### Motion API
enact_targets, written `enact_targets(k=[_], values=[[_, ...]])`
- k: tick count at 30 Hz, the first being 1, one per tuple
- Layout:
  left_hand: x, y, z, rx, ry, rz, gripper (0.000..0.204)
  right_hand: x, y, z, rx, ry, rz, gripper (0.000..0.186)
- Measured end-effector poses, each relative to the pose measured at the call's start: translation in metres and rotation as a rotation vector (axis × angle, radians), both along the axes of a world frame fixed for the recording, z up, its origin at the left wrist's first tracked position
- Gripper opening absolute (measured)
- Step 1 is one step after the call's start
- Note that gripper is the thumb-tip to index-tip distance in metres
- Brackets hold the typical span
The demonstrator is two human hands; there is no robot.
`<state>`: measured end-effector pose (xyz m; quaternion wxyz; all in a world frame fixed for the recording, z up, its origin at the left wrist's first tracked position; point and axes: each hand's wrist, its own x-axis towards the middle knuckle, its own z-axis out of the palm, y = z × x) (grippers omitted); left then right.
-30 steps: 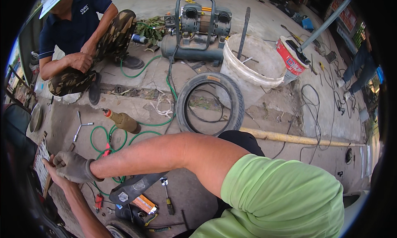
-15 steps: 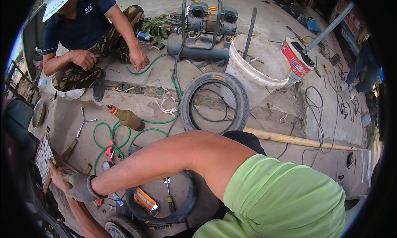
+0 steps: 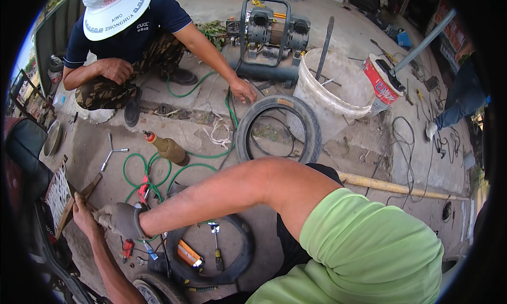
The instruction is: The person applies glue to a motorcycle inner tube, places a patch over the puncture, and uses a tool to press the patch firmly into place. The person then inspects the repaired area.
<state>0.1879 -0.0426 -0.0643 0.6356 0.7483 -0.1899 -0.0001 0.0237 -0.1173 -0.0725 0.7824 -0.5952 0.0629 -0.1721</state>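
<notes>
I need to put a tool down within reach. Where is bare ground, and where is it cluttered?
Bare patches: the concrete between the cross wrench and the seated person's shoe, and the ground right of the upright tyre, above the yellow pole. Crowded: around the green hose and the inner tube, close to the gloved right hand.

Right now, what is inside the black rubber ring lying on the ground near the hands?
Inside the black rubber ring lie a screwdriver and an orange box on bare concrete. Its near edge is hidden by the green sleeve.
</notes>
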Motion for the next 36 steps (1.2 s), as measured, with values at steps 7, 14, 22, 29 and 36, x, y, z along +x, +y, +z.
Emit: enact_targets(k=[7,14,22,29,36], values=[[-0.007,-0.005,0.001,-0.125,0.107,-0.071,0.046,0.007,-0.012,0.007,-0.140,-0.007,-0.055,0.030],[-0.019,0.009,0.009,-0.150,0.229,-0.125,0.043,0.010,-0.032,0.036,0.294,-0.127,0.063,0.024],[-0.049,0.000,0.035,-0.023,-0.127,-0.292,0.036,0.040,-0.091,0.037,0.037,-0.174,-0.290,0.025],[-0.133,-0.027,0.057,0.193,-0.116,-0.728,0.024,0.042,-0.107,0.039,-0.057,-0.131,-0.365,0.026],[-0.139,-0.027,0.060,0.157,-0.044,-0.724,0.018,0.032,-0.100,0.047,-0.004,-0.111,-0.333,0.028]])
